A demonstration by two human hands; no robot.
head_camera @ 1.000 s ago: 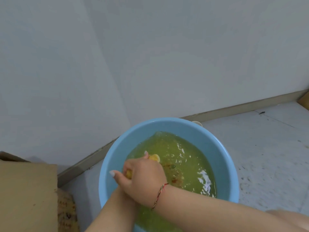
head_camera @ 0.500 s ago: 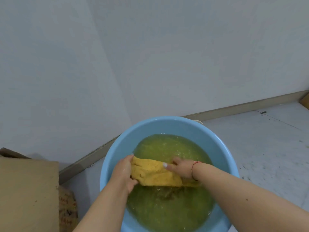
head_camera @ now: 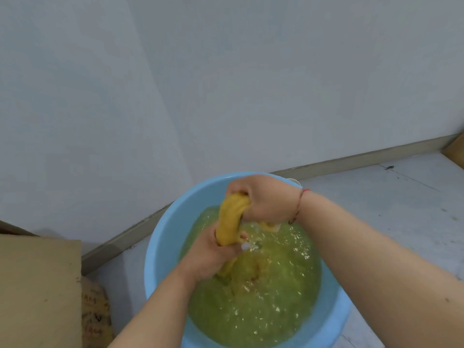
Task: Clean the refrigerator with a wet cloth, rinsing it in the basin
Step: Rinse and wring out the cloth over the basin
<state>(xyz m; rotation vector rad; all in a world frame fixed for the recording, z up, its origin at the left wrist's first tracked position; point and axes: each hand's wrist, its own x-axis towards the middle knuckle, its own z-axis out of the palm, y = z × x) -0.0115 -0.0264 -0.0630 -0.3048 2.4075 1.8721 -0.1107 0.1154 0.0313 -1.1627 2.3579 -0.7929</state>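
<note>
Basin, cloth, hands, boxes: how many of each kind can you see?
Basin: 1
Cloth: 1
Hands: 2, left hand and right hand
Cardboard boxes: 2, big box and box corner
Bracelet: 1
Total: 7

The pale floor (head_camera: 401,197) (scuffed) carries the blue basin (head_camera: 165,237) and a cardboard box (head_camera: 37,292).
</note>
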